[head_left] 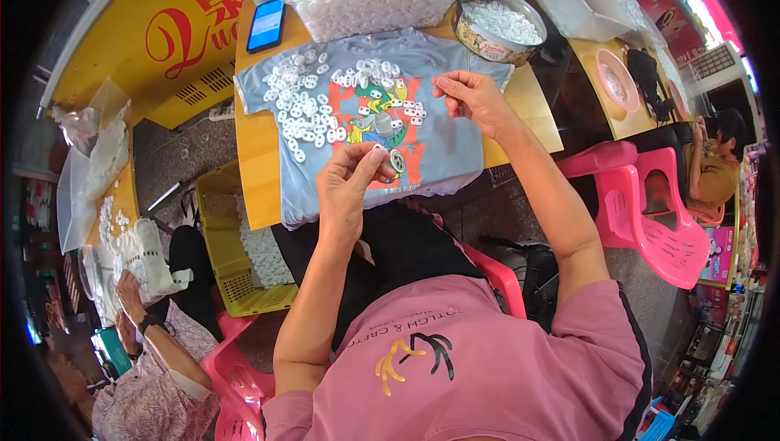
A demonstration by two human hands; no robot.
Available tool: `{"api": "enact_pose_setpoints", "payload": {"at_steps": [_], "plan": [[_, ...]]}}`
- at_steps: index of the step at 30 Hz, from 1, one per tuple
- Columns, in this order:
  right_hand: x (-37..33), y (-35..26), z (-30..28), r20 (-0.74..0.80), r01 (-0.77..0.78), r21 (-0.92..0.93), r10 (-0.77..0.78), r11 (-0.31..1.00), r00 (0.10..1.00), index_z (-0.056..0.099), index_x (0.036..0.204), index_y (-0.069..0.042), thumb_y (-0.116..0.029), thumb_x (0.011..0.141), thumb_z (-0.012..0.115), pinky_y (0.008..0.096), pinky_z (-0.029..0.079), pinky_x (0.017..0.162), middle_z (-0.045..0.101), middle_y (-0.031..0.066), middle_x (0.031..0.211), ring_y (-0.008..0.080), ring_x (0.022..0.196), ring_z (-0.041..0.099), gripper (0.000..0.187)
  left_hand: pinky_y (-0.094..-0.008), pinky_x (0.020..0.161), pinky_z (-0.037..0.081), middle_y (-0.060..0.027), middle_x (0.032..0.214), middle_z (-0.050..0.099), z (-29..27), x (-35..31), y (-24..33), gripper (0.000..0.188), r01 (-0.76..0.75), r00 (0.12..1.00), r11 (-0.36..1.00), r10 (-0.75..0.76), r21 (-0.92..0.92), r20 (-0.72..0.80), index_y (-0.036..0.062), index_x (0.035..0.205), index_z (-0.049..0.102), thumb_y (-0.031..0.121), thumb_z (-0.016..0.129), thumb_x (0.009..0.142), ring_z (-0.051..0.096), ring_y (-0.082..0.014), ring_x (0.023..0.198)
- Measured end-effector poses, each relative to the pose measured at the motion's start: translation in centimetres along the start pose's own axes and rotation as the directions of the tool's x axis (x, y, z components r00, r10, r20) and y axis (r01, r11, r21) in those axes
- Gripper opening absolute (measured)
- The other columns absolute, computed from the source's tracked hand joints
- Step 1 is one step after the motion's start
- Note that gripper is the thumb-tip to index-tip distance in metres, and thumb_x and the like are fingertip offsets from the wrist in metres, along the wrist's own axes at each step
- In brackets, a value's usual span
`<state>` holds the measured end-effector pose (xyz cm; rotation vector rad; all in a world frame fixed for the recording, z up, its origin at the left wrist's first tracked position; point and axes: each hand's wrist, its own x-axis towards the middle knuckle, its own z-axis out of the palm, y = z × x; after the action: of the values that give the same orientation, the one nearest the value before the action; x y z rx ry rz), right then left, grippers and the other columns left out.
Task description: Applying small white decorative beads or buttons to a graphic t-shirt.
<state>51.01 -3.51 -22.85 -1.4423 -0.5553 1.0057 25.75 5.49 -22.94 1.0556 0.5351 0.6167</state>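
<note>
My left hand [345, 185] is closed in a pinch on a small white plastic piece [379, 148], above the lower part of a grey printed T-shirt [455, 153] spread over the table. Farther right, my right hand [479, 104] hovers over the shirt with thumb and forefinger pressed together; whatever they hold is too small to make out. Many small white oval plastic pieces [305, 108] with dark holes lie loose on the shirt's left side. A second cluster [367, 74] sits near its top, and a small group [415, 112] lies in the middle, between my hands.
Behind the shirt stand a clear bin [349, 15] and a round tub [496, 51], both full of white pieces. A phone [266, 25] lies left of the bin. A yellow crate [215, 222] is at lower left, near another person's hands [130, 303]. Pink chairs [642, 197] stand at right.
</note>
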Motion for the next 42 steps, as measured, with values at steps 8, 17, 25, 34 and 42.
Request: {"api": "enact_pose_setpoints", "payload": {"at_steps": [8, 17, 25, 34, 42], "plan": [[-4.3, -2.2, 4.3, 0.144, 0.117, 0.108, -0.132, 0.987, 0.981, 0.064, 0.099, -0.003, -0.025, 0.097, 0.059, 0.0226, 0.046, 0.057, 0.062, 0.0010, 0.085, 0.0058, 0.061, 0.054, 0.022, -0.0270, 0.068, 0.050, -0.0098, 0.087, 0.066, 2.4, -0.1, 1.8, 0.015, 0.068, 0.996, 0.992, -0.061, -0.110, 0.065, -0.0008, 0.100, 0.061, 0.012, 0.065, 0.092, 0.064, -0.0157, 0.074], [-7.1, -2.6, 7.8, 0.217, 0.314, -0.015, -0.303, 0.949, 0.928, 0.062, 0.097, 0.000, -0.020, 0.097, 0.060, 0.0215, 0.046, 0.058, 0.061, 0.0017, 0.080, 0.0066, 0.063, 0.056, 0.020, -0.0266, 0.069, 0.052, -0.0098, 0.084, 0.067, 3.2, -1.0, 3.1, 0.018, -0.003, 0.999, 0.995, 0.007, -0.096, 0.043, -0.0023, 0.098, 0.062, 0.014, 0.067, 0.091, 0.065, -0.0147, 0.074], [-7.4, -2.8, 8.4, 0.239, 0.335, -0.087, -0.306, 0.938, 0.921, 0.062, 0.098, 0.000, -0.018, 0.096, 0.060, 0.0205, 0.045, 0.059, 0.061, 0.0010, 0.080, 0.0058, 0.065, 0.057, 0.018, -0.0258, 0.068, 0.051, -0.0087, 0.084, 0.066, 2.9, -1.3, 3.1, 0.018, -0.023, 0.999, 0.998, 0.024, -0.063, 0.021, -0.0019, 0.098, 0.059, 0.014, 0.066, 0.091, 0.063, -0.0132, 0.074], [-7.3, -3.1, 8.4, 0.255, 0.314, -0.132, -0.273, 0.940, 0.927, 0.062, 0.097, 0.001, -0.018, 0.096, 0.060, 0.0207, 0.045, 0.057, 0.061, 0.0009, 0.079, 0.0060, 0.064, 0.057, 0.019, -0.0261, 0.068, 0.051, -0.0086, 0.084, 0.065, 2.5, -1.2, 2.9, 0.018, -0.023, 1.000, 0.998, 0.024, -0.059, 0.013, -0.0019, 0.098, 0.059, 0.013, 0.067, 0.091, 0.063, -0.0133, 0.073], [-7.3, -2.7, 8.4, 0.250, 0.342, -0.184, -0.293, 0.921, 0.923, 0.061, 0.094, 0.000, -0.017, 0.096, 0.060, 0.0206, 0.045, 0.057, 0.060, 0.0005, 0.077, 0.0051, 0.063, 0.055, 0.017, -0.0259, 0.068, 0.053, -0.0085, 0.085, 0.066, 2.5, -1.3, 2.9, 0.016, -0.045, 0.999, 0.999, 0.045, 0.028, 0.004, -0.0024, 0.097, 0.059, 0.011, 0.066, 0.091, 0.064, -0.0128, 0.074]]}}
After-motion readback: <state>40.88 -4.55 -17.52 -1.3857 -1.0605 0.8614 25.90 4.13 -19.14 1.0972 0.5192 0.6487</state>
